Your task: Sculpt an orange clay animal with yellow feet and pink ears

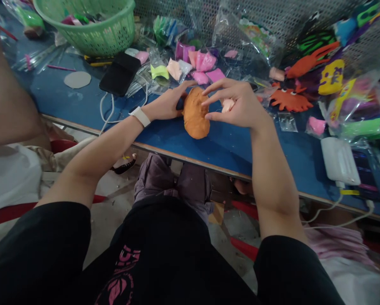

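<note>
A lumpy oval of orange modelling clay (196, 116) stands over the blue table near its front edge. My left hand (168, 103), with a white band at the wrist, grips the clay from its left side; the thumb and some fingers are partly hidden behind it. From the right, my right hand (242, 101) reaches to the clay, its fingertips at the upper right surface. A small pale peach piece of clay (228, 105) is tucked inside that hand, against the curled fingers.
Behind my hands lie pink, peach and yellow-green clay pieces (205, 61) among plastic wrappers. A black power bank (120, 74) with a white cable is at left, below a green basket (113, 36). An orange crab figure (289, 99) and a white charger (339, 161) are at right. People sit on both sides.
</note>
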Available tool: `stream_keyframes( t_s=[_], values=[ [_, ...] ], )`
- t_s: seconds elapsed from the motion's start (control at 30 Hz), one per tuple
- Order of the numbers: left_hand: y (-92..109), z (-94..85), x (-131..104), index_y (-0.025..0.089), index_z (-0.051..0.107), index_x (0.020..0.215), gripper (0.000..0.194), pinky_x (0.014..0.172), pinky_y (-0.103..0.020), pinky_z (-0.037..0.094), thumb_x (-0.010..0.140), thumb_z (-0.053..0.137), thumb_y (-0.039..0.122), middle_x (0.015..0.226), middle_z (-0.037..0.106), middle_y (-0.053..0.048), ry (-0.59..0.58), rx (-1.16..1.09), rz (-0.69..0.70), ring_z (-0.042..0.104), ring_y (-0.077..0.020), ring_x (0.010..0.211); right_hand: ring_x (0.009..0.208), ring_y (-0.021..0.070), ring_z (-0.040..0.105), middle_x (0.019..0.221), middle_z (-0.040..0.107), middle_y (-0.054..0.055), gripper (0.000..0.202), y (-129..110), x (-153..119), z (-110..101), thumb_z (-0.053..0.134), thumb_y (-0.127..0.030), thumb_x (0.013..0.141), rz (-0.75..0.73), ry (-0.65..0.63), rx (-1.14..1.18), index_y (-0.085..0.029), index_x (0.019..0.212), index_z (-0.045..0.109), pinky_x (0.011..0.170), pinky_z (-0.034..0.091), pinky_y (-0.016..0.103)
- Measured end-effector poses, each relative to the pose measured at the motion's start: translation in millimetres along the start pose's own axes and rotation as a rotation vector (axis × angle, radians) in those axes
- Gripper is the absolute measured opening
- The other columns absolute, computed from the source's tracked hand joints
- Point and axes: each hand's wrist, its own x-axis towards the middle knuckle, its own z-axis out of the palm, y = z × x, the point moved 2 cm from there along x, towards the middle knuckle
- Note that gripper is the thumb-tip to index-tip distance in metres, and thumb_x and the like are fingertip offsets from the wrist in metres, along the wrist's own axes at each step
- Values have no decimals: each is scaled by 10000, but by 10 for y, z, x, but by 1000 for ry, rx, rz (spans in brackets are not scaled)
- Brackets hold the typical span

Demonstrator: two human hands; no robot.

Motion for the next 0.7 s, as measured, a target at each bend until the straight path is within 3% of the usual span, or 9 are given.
stream_keyframes(
  t_s=[0.13, 0.27, 0.47, 0.7],
  values=[
    [29, -6, 1, 241, 480, 1747, 1021, 1168, -588, 612, 876, 942, 507, 1380, 809, -173, -11, 23, 5, 800, -425, 1272, 1529, 497, 673, 1631, 769, -15, 370, -14, 13, 60, 974, -562, 861, -26, -19, 32, -449, 1212, 944, 1257, 609, 692],
    [42, 26, 33, 240, 503, 1717, 979, 1167, -612, 605, 884, 940, 512, 1422, 798, -196, -5, 21, 24, 797, -440, 1277, 1440, 484, 735, 1601, 792, -32, 265, -40, 5, 102, 938, -557, 888, -25, -59, 23, -437, 1123, 963, 1208, 623, 674],
    [23, 67, 41, 252, 493, 1716, 968, 1217, -653, 579, 893, 943, 495, 1315, 827, -161, -7, -16, 9, 793, -432, 1283, 1393, 489, 758, 1462, 858, 17, 255, -94, -22, 25, 905, -623, 902, 30, -39, 10, -396, 997, 972, 1246, 607, 675],
    [10, 56, 40, 233, 473, 1741, 965, 1224, -631, 591, 928, 906, 520, 1407, 817, -181, -18, 8, 27, 795, -421, 1312, 1416, 477, 755, 1457, 851, 32, 257, -114, -21, 31, 899, -628, 910, -8, -52, 22, -383, 967, 954, 1265, 594, 656]
  ],
)
